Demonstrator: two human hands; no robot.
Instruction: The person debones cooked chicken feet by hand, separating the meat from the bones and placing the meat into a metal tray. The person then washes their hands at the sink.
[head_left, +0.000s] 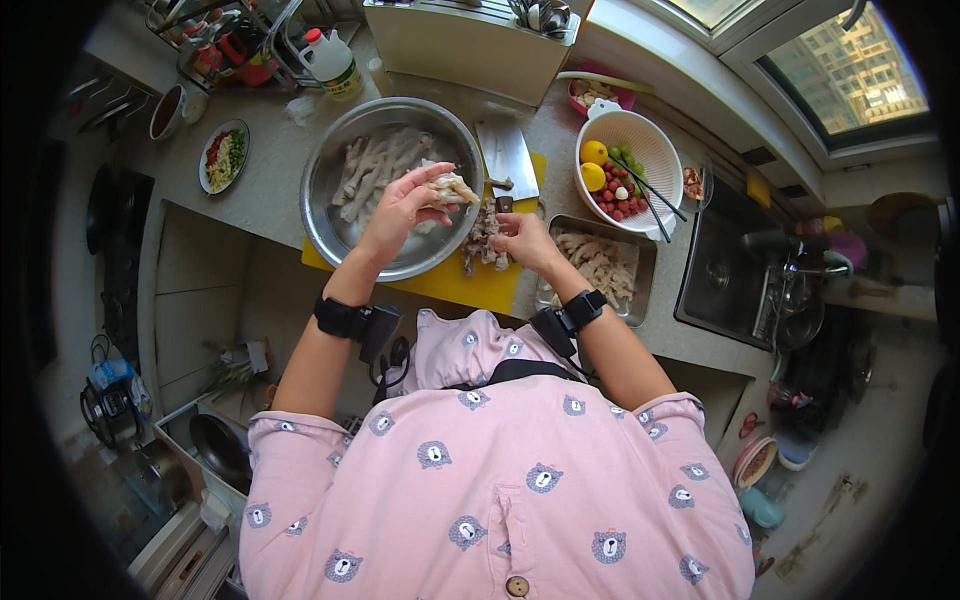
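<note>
My left hand (405, 208) holds a pale chicken foot (453, 189) above the right side of a large stainless steel basin (315, 225). More chicken feet (382, 169) lie inside the basin. At the pile of small bones (484, 244) on the yellow cutting board (495, 289) is my right hand (529, 238); its fingertips are close together, and whether they pinch a bone is unclear. A cleaver (510, 157) rests flat on the board behind the bones, its handle towards me. Right of my right hand, a metal tray (646, 281) contains pale chicken foot pieces (600, 266).
A white colander (664, 142) bears lemons, red and green fruit and chopsticks (649, 187). The sink (712, 274) lies further right. On the left stand a plate of chopped ingredients (223, 157) and a white jug (334, 64). A knife and cutlery holder (465, 52) stands behind the basin.
</note>
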